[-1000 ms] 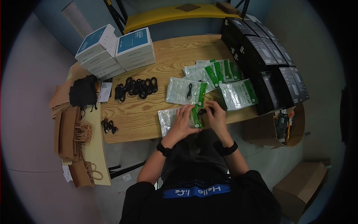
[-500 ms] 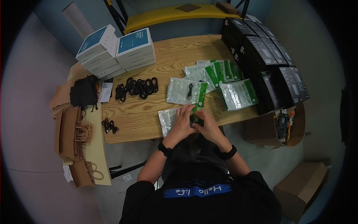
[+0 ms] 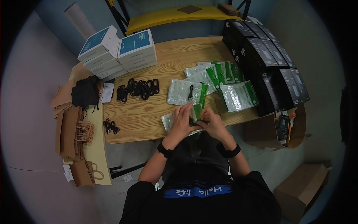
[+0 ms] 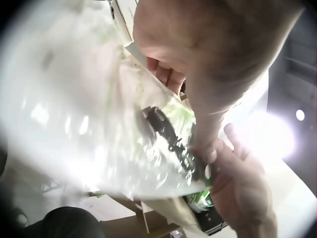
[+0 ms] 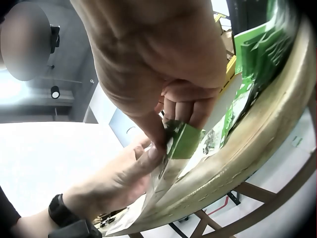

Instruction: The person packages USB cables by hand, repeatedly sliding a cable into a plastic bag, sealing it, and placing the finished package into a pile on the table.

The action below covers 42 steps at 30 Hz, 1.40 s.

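A clear plastic pouch (image 3: 168, 120) with a green header (image 3: 197, 111) is at the near edge of the wooden table (image 3: 149, 115). My left hand (image 3: 188, 114) grips it from the left, fingers curled over its top. My right hand (image 3: 205, 116) meets it at the header. In the right wrist view the right thumb and fingers (image 5: 171, 121) pinch the green header (image 5: 187, 141), with the left hand (image 5: 119, 178) just below. In the left wrist view a black coiled cable (image 4: 166, 131) lies inside the pouch (image 4: 84, 114).
More green-topped pouches (image 3: 218, 72) lie mid-table, one pouch (image 3: 186, 91) with a cable in it. A row of black cables (image 3: 138, 87) lies to the left. White boxes (image 3: 119, 50) are stacked at the back left, black boxes (image 3: 268, 59) on the right. Paper bags (image 3: 71, 130) lie far left, and an open cardboard box (image 3: 276, 128) is at the right.
My right hand, which held a black cable just right of the pouch, has moved left to the pouch's header. The cable is now inside the pouch, and both hands have closed together.
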### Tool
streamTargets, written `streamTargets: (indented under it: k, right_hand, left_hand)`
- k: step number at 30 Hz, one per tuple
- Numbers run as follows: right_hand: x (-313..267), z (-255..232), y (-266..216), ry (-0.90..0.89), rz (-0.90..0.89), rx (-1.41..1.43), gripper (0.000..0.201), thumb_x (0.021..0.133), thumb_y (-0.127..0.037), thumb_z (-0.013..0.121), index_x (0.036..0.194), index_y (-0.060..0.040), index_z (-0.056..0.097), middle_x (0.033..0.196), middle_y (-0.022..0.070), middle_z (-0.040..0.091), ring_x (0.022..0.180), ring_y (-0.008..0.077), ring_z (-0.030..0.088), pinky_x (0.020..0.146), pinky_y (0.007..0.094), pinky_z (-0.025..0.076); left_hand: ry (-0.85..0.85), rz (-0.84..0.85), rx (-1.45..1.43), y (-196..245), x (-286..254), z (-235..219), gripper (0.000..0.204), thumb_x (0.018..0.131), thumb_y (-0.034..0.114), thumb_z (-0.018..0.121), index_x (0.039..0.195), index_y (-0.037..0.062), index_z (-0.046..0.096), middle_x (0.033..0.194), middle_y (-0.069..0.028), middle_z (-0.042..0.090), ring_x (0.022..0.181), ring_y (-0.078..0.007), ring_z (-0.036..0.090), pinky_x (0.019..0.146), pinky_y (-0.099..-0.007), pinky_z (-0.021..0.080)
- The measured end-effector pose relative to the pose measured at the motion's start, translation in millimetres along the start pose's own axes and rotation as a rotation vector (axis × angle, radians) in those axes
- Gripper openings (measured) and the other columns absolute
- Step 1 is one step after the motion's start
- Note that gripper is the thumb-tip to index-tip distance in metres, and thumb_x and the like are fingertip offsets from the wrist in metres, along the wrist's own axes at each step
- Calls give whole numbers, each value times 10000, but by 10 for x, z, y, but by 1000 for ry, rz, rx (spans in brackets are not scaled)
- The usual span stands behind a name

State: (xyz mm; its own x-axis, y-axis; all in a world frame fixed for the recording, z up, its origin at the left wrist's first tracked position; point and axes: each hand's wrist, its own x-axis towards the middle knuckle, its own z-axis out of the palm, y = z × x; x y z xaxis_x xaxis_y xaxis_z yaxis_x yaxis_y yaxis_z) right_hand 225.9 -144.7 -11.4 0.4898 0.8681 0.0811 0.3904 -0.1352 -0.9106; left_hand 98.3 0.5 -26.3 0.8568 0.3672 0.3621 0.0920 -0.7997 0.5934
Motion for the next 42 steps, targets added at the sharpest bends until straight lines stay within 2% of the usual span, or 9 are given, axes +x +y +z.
streamTargets:
  k: [8,13,18,23,31,35,38,40,42]
  right_hand:
    - [-39,-35,-113,281,-422,-264,301,802,-11,813,997,-28,584,1050,137,672,841,288,690,728,369,550]
    - [-104,-8,-64,230,-89,33,422,823,-22,811,1210,-32,642,1105,117,661,833,189,664,698,299,533]
    - [-179,36,127,111,65,169,226,851,-91,817,1047,-4,744,848,41,693,696,85,612,581,280,487]
    - [-214,96,-27,142,-118,-26,126,830,-93,813,927,-31,762,730,140,672,611,242,631,560,344,470]
    - [-188,160,-73,91,-13,191,137,919,-60,732,1037,4,753,774,101,729,594,131,673,534,265,524]
    - [-173,173,-1,78,-25,136,139,976,-35,658,1069,39,730,762,67,721,604,108,687,546,246,539]
    - [-103,247,155,263,101,371,165,1007,-67,632,1085,48,722,771,62,720,606,107,685,572,245,569]
    - [13,143,300,332,191,518,243,1033,-103,607,1199,61,674,883,60,729,708,110,701,640,249,599]
    - [159,77,411,320,196,759,366,1036,-108,605,1356,65,575,1000,65,724,847,120,707,712,251,602]
  left_hand:
    - [-122,-316,-553,-94,0,-270,501,845,203,832,1263,22,622,1138,-107,681,991,-199,659,845,-336,526]
    - [-120,-265,-695,-155,-80,-228,310,926,186,762,1144,-14,672,1075,-88,691,883,-121,655,733,-289,540]
    - [-118,-308,-836,-172,-130,-270,167,928,113,752,1008,-28,714,900,-53,726,801,-97,658,681,-273,529]
    - [-189,-392,-647,-58,-116,-395,167,926,128,763,893,-29,719,734,-16,696,713,-68,623,611,-258,489]
    - [-114,-333,-622,-232,-220,-429,484,1075,384,529,894,-47,653,668,-53,600,645,-109,521,591,-321,427]
    - [-234,-432,-553,-488,-226,-434,525,1095,411,459,948,-56,647,702,-96,607,665,-166,547,640,-334,444]
    - [-50,-403,-462,-302,-27,-591,412,1074,345,517,1092,-40,663,898,-154,672,835,-262,626,783,-364,486]
    - [239,-111,-16,-252,93,-679,360,1022,266,597,1263,1,639,1157,-188,668,1082,-348,615,952,-414,474]
    - [149,-135,17,-231,96,-677,470,940,240,698,1370,73,604,1377,-174,581,1281,-365,521,1061,-466,432]
